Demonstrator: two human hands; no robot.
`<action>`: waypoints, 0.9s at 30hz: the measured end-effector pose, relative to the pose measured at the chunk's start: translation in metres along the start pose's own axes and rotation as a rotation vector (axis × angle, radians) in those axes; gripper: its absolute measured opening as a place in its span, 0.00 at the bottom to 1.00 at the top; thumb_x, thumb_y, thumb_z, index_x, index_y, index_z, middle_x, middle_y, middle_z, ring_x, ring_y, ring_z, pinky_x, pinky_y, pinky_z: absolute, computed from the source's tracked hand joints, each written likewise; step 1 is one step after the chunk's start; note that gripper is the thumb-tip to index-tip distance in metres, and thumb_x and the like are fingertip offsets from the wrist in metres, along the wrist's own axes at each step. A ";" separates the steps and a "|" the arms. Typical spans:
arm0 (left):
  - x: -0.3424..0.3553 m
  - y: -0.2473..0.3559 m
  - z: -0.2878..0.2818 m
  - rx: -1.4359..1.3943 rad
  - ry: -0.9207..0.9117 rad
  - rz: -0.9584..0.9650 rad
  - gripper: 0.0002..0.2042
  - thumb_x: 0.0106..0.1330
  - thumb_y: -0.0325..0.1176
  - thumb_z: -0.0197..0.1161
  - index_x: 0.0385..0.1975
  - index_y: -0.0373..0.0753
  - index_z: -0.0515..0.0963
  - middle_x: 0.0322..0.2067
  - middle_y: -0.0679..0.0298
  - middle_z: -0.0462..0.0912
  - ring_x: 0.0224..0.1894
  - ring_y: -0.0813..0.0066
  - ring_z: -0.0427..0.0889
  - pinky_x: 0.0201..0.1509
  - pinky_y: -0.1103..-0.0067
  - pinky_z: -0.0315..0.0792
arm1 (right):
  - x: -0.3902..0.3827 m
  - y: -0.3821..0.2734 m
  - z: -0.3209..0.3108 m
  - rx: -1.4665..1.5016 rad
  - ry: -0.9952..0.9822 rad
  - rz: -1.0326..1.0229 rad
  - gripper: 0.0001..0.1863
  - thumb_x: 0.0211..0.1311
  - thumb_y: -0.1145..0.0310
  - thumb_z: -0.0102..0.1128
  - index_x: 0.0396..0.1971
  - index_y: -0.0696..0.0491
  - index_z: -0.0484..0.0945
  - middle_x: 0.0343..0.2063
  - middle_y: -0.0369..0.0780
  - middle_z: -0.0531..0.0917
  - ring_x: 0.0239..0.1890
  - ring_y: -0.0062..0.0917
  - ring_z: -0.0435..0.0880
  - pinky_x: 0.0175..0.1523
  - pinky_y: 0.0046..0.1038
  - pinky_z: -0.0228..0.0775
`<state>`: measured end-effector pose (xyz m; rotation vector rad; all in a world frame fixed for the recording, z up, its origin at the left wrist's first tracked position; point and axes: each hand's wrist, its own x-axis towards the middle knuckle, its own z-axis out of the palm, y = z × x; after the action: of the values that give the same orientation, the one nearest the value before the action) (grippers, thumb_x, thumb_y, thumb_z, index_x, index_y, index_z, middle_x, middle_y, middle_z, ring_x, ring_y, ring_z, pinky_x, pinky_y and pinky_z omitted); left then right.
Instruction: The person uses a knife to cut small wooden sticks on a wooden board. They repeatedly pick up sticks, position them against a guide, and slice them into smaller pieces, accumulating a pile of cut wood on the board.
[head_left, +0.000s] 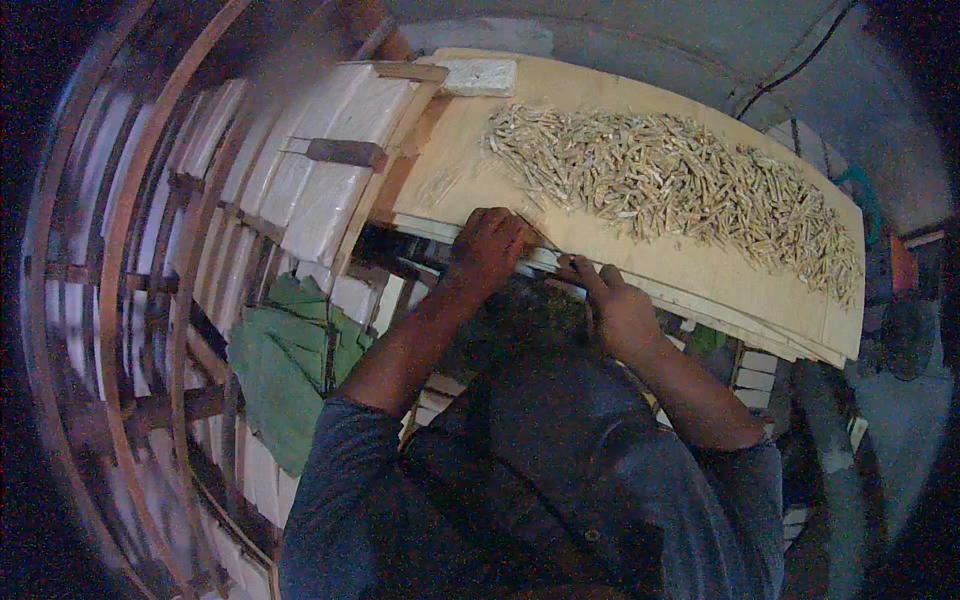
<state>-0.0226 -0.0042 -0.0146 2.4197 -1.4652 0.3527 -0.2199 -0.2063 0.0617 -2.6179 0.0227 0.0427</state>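
Observation:
My left hand is closed at the near edge of the pale wooden board, fingertips bent over something thin. A narrow stick slants beside these fingers, but what they grip is unclear. My right hand is curled round a small dark tool, possibly a blade, close to the board's edge and right of my left hand. Many short pale sticks lie heaped along the far part of the board.
Stacked white wrapped packs stand left of the board, with a dark-handled object on top. Wooden racks fill the left side. A green cloth hangs below the packs. A white packet sits at the board's far corner.

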 end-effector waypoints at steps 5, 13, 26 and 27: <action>-0.003 -0.011 0.013 0.059 -0.022 -0.023 0.09 0.68 0.33 0.66 0.45 0.40 0.81 0.47 0.56 0.81 0.51 0.50 0.80 0.59 0.61 0.77 | 0.041 0.002 0.031 -0.123 0.008 -0.053 0.41 0.64 0.72 0.60 0.77 0.47 0.57 0.48 0.54 0.79 0.37 0.51 0.87 0.41 0.49 0.83; -0.003 -0.001 0.007 -0.011 0.122 -0.047 0.08 0.67 0.32 0.65 0.43 0.40 0.80 0.47 0.56 0.81 0.51 0.50 0.80 0.57 0.60 0.78 | -0.007 0.000 -0.002 -0.021 -0.056 0.064 0.40 0.63 0.72 0.60 0.76 0.49 0.59 0.48 0.53 0.79 0.38 0.52 0.87 0.41 0.48 0.83; -0.002 -0.001 -0.003 -0.043 -0.095 -0.200 0.09 0.66 0.32 0.65 0.44 0.40 0.80 0.45 0.55 0.80 0.51 0.50 0.80 0.56 0.60 0.78 | -0.002 -0.003 -0.006 -0.008 -0.056 -0.004 0.35 0.68 0.66 0.58 0.74 0.52 0.61 0.53 0.57 0.78 0.41 0.53 0.88 0.44 0.49 0.85; -0.005 -0.004 -0.001 -0.026 -0.007 -0.152 0.09 0.66 0.32 0.65 0.43 0.40 0.80 0.45 0.55 0.80 0.51 0.50 0.80 0.56 0.59 0.78 | -0.002 -0.006 -0.013 0.009 -0.057 -0.011 0.35 0.68 0.67 0.58 0.74 0.52 0.61 0.54 0.58 0.78 0.41 0.53 0.88 0.44 0.49 0.85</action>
<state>-0.0212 0.0021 -0.0164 2.4943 -1.2698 0.2894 -0.2215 -0.2077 0.0762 -2.6060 -0.0111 0.1129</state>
